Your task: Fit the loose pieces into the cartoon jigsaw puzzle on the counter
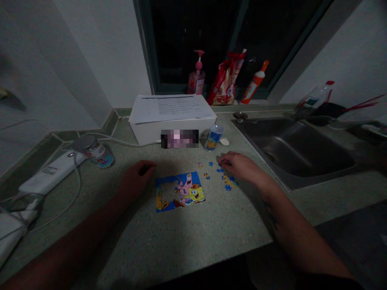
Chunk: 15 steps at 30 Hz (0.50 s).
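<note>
A partly assembled jigsaw puzzle [193, 194] with cartoon figures lies flat on the counter, with a gap in its left and middle part. My left hand [139, 175] rests just beyond its upper left corner, fingers loosely curled to the thumb, nothing visible in them. To the right, my right hand [237, 164] is closed at the fingertips on a small blue puzzle piece [219, 165], low over the counter. Several loose pieces [229, 183] are heaped below that hand. A few single pieces [207, 176] lie spread between the heap and the puzzle.
Behind stand a blue can [214, 137], its round lid [224, 141] and a white box [136, 128] with printed paper [178, 108]. A jar [95, 151], power strip [51, 172] and cables lie left. The metal sink [290, 141] is right. Bottles and a red bag [226, 78] line the sill.
</note>
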{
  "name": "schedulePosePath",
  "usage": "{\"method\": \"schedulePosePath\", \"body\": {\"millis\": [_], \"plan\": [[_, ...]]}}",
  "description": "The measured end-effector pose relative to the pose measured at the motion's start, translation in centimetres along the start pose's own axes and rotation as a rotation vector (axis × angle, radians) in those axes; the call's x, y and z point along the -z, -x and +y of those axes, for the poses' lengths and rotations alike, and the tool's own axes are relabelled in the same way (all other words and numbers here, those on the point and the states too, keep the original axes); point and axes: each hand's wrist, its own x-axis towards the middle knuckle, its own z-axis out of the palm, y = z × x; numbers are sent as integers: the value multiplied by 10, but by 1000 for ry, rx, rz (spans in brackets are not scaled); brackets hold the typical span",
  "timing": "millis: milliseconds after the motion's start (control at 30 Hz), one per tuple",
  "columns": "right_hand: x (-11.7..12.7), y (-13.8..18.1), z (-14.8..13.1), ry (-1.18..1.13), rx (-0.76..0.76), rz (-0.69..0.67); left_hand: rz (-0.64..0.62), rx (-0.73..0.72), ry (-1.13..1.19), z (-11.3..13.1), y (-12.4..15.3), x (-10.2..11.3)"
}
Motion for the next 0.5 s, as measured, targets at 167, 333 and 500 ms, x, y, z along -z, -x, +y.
{"method": "schedulePosePath", "body": {"millis": [167, 333, 500], "plan": [[2, 0, 0, 4, -7, -2, -5, -2, 10, 1, 0, 1], [3, 1, -2, -15, -11, -19, 0, 1, 4, 0, 0, 0], [1, 0, 1, 12, -29, -16, -11, -5, -1, -1, 0, 0]]}}
